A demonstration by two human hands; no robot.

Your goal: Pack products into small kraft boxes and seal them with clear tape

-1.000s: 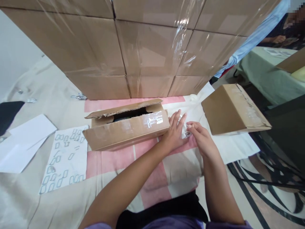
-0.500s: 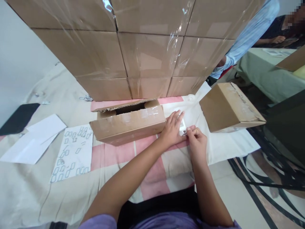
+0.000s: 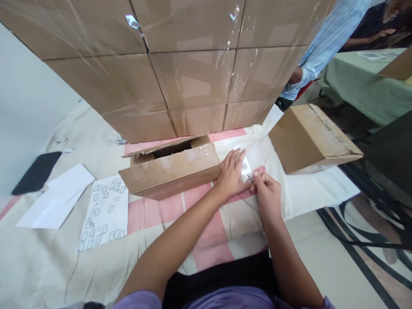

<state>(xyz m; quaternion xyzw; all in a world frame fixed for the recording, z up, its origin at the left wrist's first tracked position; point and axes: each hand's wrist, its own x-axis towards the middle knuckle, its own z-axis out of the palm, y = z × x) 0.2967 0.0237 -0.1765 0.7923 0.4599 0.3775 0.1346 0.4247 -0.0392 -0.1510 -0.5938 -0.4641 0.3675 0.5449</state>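
My left hand (image 3: pixel 232 171) lies flat on the cloth with its fingers spread, pressing on a small white item (image 3: pixel 246 171) just right of an open, long cardboard box (image 3: pixel 170 169). My right hand (image 3: pixel 265 191) is curled, and its fingertips pinch the near edge of that small white item, where a dark marking shows. Both hands meet over it on the pink-and-white cloth (image 3: pixel 209 223). What the item is I cannot make out.
A shrink-wrapped stack of cartons (image 3: pixel 180 64) fills the back. A closed cardboard box (image 3: pixel 310 137) sits at the right. A sticker sheet (image 3: pixel 103 212), white papers (image 3: pixel 58 199) and a black object (image 3: pixel 37 171) lie left. Another person (image 3: pixel 325 38) stands far right by a green table (image 3: pixel 363 86).
My right hand closed in and its fingertips came onto the small white item beside my left hand. The view shifted slightly, so the boxes appear lower and farther right.
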